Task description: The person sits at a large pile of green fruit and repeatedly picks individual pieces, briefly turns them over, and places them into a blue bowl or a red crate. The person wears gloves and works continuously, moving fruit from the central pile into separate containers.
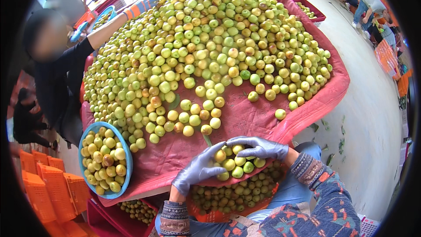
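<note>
In grey gloves, my two hands form a ring around a small cluster of green jujubes (pixel 237 162) at the near edge of the table. My left hand (pixel 200 166) curves along the cluster's left side, thumb apart from the fingers. Stretched over its far side, my right hand (pixel 258 148) nearly meets the left fingertips. Neither hand is closed around a fruit. Just below the edge, an orange basket (pixel 210 217) full of jujubes stands between my knees. Beyond my hands a large heap of jujubes (pixel 206 48), some browned, covers much of the red quilted cloth (pixel 250 118).
A blue basin (pixel 81 166) of jujubes sits tilted at the table's left corner. At the left, another person's gloved hand (pixel 142 6) reaches to the heap. Orange crates (pixel 52 188) stand lower left; a dark red crate (pixel 103 219) is under the table. More people work far right.
</note>
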{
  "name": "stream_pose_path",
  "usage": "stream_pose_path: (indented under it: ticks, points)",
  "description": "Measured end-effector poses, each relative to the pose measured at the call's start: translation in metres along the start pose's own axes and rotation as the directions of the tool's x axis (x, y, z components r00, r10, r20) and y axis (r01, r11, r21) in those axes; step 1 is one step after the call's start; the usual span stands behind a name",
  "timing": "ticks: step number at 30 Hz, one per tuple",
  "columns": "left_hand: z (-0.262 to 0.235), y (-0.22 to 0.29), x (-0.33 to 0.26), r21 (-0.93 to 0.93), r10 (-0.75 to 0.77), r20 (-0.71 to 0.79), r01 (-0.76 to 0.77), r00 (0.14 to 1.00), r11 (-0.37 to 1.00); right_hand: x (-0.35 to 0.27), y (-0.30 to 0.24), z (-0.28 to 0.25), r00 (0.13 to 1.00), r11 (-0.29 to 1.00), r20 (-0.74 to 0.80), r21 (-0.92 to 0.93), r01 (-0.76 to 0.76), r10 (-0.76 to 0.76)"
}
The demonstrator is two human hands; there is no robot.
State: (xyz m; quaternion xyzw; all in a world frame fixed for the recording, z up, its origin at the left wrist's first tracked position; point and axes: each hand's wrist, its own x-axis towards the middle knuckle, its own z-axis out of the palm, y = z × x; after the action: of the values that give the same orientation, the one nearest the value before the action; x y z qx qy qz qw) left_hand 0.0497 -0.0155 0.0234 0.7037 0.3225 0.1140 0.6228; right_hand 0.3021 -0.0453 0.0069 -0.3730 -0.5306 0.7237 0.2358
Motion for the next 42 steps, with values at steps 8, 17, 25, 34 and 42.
stream_pose_path:
  ticks: [8, 17, 25, 34, 42]
  points:
    - [0.009, 0.014, -0.001, -0.103, -0.062, 0.235, 0.088, 0.970, 0.991, -0.032, -0.008, 0.014, 0.990, 0.989, -0.001, -0.046, -0.144, 0.144]
    - [0.028, 0.023, -0.019, -0.406, 0.070, 0.499, 0.162, 0.864, 0.899, -0.035, -0.063, -0.029, 0.922, 0.910, 0.368, -0.332, 0.250, -0.119]
    - [0.056, 0.009, -0.010, -0.538, 0.115, 0.460, 0.173, 0.880, 0.825, 0.096, -0.073, -0.191, 0.531, 0.393, -0.658, -0.749, -0.534, -0.533]
    - [-0.008, 0.010, -0.022, -0.379, -0.121, -0.675, -0.202, 0.728, 0.903, 0.168, -0.084, -0.167, 0.763, 0.805, -0.533, -0.592, -0.027, -0.366]
    - [-0.048, -0.037, -0.023, 0.280, 0.107, -0.843, 0.260, 0.527, 0.924, 0.185, -0.096, -0.099, 0.881, 0.387, -0.319, -0.906, -0.174, -0.351]
